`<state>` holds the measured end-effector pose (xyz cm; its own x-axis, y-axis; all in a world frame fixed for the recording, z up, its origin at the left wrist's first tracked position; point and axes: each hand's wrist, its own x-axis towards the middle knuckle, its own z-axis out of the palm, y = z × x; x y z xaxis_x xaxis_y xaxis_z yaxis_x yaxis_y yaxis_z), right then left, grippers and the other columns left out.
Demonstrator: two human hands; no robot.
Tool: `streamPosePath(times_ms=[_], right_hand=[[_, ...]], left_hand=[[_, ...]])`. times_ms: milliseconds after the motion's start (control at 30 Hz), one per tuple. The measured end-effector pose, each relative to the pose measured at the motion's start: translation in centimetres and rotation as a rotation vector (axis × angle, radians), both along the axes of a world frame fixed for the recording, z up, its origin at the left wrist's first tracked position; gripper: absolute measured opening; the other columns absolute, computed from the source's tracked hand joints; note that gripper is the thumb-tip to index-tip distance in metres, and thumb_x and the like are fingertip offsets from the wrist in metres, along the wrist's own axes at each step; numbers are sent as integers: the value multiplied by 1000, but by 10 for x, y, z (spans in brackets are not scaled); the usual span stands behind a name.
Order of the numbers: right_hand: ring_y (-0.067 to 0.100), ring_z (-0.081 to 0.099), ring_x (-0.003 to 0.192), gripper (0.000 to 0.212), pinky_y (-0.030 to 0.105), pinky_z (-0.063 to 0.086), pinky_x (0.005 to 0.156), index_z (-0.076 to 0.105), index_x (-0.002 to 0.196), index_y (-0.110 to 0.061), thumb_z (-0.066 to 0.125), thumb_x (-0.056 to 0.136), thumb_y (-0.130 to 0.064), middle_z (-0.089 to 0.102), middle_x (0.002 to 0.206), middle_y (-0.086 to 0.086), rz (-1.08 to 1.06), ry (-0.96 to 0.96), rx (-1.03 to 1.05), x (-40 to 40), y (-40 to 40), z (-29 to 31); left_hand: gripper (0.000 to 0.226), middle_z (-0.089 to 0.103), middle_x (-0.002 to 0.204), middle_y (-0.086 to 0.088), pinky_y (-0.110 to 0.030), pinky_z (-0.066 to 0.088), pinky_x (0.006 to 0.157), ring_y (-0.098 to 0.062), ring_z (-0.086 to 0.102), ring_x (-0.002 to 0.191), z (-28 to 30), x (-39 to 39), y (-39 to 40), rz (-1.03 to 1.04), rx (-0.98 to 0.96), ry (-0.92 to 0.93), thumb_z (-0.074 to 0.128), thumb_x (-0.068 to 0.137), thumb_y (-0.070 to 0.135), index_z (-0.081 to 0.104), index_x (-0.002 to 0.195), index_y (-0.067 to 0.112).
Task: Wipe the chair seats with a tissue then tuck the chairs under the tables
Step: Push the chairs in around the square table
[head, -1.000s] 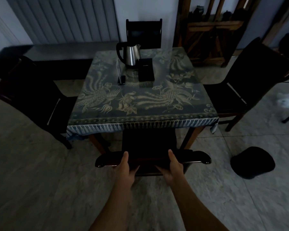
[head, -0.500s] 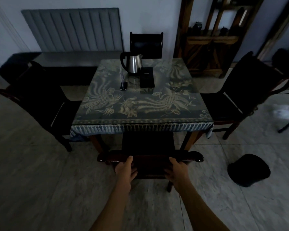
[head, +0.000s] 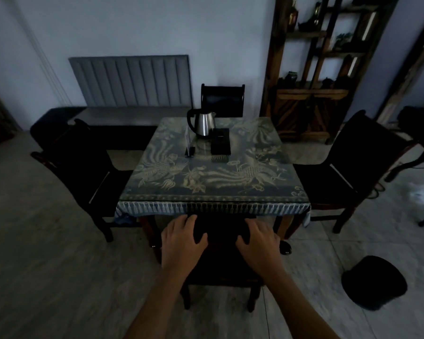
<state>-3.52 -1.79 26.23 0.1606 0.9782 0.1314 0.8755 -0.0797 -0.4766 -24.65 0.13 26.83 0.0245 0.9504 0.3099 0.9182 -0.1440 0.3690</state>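
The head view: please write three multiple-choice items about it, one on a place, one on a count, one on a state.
1. Where does the kettle stand?
A. on the floor
B. on the table's far half
C. on a chair seat

2. How many chairs surround the table?
A. four
B. two
C. six

3. What are both hands doing?
A. resting on the near chair's top rail
B. lifting the kettle
C. holding a tissue

Key: 1 B, it stands beside a black box. 2 A, one per side. 3 A, left hand and right hand lie on the near chair.

Head camera looks forward and down, close above the table (head: 213, 184).
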Motion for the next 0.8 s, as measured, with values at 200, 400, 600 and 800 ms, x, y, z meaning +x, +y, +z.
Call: streamPosePath(times_ms=[200, 400, 600, 800], right_hand=[[28, 15, 148, 71, 51, 15, 117, 27, 150, -26, 49, 89, -56, 24, 160, 3, 74, -88, 123, 0, 20, 53], [30, 18, 146, 69, 54, 19, 116, 26, 146, -26, 48, 88, -57, 25, 158, 4, 163, -92, 190, -14, 40, 82], [28, 13, 148, 76, 51, 13, 119, 22, 151, -24, 42, 88, -61, 21, 160, 3, 290, -67, 179, -58, 62, 86], [29, 17, 146, 76, 49, 15, 116, 18, 152, -24, 42, 89, -58, 21, 160, 2, 454, -55, 204, -146, 88, 97]], left_hand=[[73, 31, 154, 0, -47, 23, 117, -24, 24, 144, 57, 2, 10, 21, 69, 92, 42, 82, 70, 31, 145, 34], [73, 40, 148, -2, -49, 33, 112, -26, 33, 140, 85, -7, 11, 72, 173, 89, 49, 80, 68, 40, 142, 31], [72, 44, 145, 0, -49, 37, 107, -26, 40, 135, 93, -43, 8, 174, 203, 67, 46, 77, 69, 38, 140, 36], [73, 46, 144, -2, -53, 44, 100, -30, 44, 132, 88, -121, 15, 328, 176, 70, 46, 74, 71, 42, 138, 36]])
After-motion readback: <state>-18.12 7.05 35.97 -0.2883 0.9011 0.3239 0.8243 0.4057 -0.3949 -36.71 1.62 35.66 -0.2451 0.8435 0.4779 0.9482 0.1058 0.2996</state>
